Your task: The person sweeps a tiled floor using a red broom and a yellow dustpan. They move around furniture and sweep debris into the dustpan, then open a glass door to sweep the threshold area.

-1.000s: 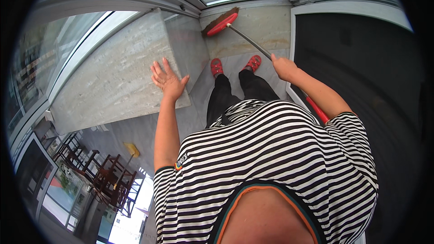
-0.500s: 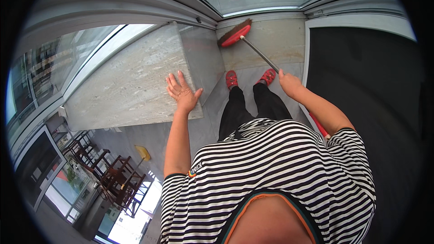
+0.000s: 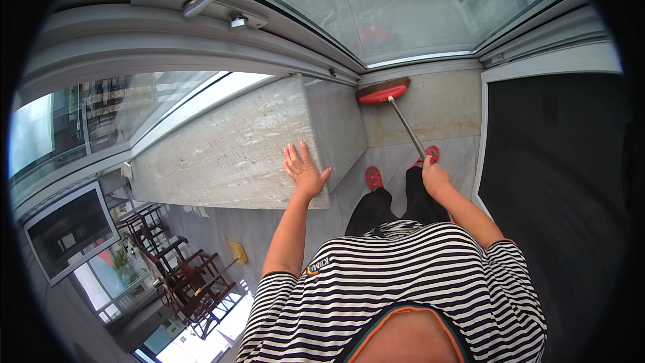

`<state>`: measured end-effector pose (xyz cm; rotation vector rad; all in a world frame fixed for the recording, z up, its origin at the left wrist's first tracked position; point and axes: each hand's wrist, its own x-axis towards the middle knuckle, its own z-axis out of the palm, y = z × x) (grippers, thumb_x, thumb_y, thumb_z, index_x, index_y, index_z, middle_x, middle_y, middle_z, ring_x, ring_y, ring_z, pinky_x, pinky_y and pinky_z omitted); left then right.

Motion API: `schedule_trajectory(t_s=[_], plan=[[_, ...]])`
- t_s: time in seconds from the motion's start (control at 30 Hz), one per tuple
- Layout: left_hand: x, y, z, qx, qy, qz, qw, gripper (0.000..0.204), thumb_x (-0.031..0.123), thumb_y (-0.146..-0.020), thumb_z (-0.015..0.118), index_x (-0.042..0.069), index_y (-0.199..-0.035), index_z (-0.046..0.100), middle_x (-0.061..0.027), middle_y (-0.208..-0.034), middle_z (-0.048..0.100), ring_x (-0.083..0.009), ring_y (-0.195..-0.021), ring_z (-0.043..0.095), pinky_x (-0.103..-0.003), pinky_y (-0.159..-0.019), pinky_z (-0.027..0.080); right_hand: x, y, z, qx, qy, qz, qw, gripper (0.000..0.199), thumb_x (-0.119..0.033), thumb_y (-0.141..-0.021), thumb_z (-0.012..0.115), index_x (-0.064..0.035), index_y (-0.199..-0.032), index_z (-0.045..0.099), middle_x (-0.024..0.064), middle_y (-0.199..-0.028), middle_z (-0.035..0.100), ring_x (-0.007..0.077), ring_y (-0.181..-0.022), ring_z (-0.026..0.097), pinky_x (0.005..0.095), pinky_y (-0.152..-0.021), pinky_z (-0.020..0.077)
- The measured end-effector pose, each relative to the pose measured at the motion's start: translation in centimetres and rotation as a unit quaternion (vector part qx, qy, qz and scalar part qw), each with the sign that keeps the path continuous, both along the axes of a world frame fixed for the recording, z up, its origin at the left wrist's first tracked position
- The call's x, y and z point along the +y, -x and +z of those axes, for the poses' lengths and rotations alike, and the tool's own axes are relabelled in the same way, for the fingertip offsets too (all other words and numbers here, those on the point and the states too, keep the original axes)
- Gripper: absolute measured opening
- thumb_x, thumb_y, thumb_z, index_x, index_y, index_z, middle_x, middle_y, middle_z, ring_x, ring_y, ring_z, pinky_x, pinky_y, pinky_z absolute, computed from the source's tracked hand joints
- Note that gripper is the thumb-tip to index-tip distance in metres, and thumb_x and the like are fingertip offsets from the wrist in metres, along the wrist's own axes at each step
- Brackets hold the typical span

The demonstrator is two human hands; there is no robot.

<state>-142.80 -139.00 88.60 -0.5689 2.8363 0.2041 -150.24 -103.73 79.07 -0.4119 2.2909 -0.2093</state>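
Note:
My right hand (image 3: 437, 178) is wrapped round the metal handle of a broom (image 3: 386, 94). The broom has a red head with dark bristles, which rest at the far left part of a beige stone ledge (image 3: 443, 104), close to the window frame. My left hand (image 3: 308, 176) lies flat with fingers spread on the marble-like top of a low stone counter (image 3: 228, 144), near its right edge. Nothing is in that hand. The lower part of the broom handle is hidden behind my right hand and arm.
A glass pane (image 3: 416, 13) rises beyond the ledge. To the right is a dark panel in a white frame (image 3: 551, 134). Dark wooden chairs (image 3: 195, 275) and a yellow dustpan-like object (image 3: 237, 251) stand lower left on the grey floor. My red shoes (image 3: 373, 178) are near the ledge.
The view has shifted, so the scene sits lower and farther right. The broom head has turned from a steep slant to nearly level along the window side. My left hand stays on the counter.

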Motion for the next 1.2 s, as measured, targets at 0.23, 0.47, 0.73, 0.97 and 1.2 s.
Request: schedule_trajectory(t_s=[0.23, 0.47, 0.73, 0.97, 1.2], plan=[[-0.2, -0.5, 0.2, 0.017, 0.006, 0.013, 1.000, 0.116, 0.042, -0.062, 0.076, 0.009, -0.143, -0.001, -0.0261, -0.144, -0.003, -0.0430, -0.134, -0.006, -0.058, -0.104, 0.001, 7.8, -4.2, 3.1, -0.068, -0.010, 0.032, 0.997, 0.041, -0.010, -0.083, 0.046, 0.0061, -0.121, 0.040, 0.0302, -0.082, 0.060, 0.0434, -0.079, 0.061, 0.0478, -0.069, 0.0498], [-0.2, -0.9, -0.2, 0.021, 0.000, 0.021, 1.000, 0.115, 0.045, -0.063, 0.075, 0.009, -0.143, 0.000, -0.0254, -0.144, -0.004, -0.0425, -0.134, -0.007, -0.057, -0.104, 0.000, 12.7, -12.8, 8.7, -0.094, 0.144, -0.252, 0.952, 0.047, -0.022, -0.072, 0.067, 0.0027, -0.109, 0.051, 0.0281, -0.092, 0.060, 0.0415, -0.091, 0.058, 0.0444, -0.077, 0.0471], [-0.3, -1.7, -0.8, 0.029, -0.014, 0.034, 0.999, 0.116, 0.046, -0.063, 0.074, 0.012, -0.143, -0.003, -0.0249, -0.145, -0.006, -0.0416, -0.134, -0.009, -0.057, -0.104, 0.000, 12.1, -23.4, 18.1, 0.007, 0.229, -0.360, 0.904, 0.031, -0.024, -0.077, 0.061, -0.0019, -0.099, 0.056, 0.0223, -0.080, 0.060, 0.0335, -0.076, 0.060, 0.0383, -0.067, 0.0458], [-0.6, -2.1, 0.4, 0.001, -0.031, 0.043, 0.999, 0.113, 0.054, -0.065, 0.070, 0.013, -0.143, 0.000, -0.0242, -0.145, -0.007, -0.0408, -0.134, -0.010, -0.057, -0.104, -0.001, 11.4, -32.0, 17.9, 0.162, 0.239, -0.373, 0.882, 0.022, -0.023, -0.077, 0.060, -0.0038, -0.088, 0.059, 0.0181, -0.071, 0.059, 0.0285, -0.064, 0.060, 0.0360, -0.059, 0.0452], [-3.9, -4.9, -1.8, 0.095, -0.069, -0.065, 0.991, 0.100, 0.058, -0.069, 0.063, 0.017, -0.143, 0.011, -0.0193, -0.147, 0.001, -0.0370, -0.136, -0.003, -0.053, -0.107, 0.001, 10.0, -34.1, 18.6, 0.266, 0.236, -0.425, 0.832, 0.018, -0.015, -0.082, 0.060, -0.0009, -0.078, 0.049, 0.0157, -0.058, 0.042, 0.0237, -0.050, 0.040, 0.0330, -0.048, 0.0365]])
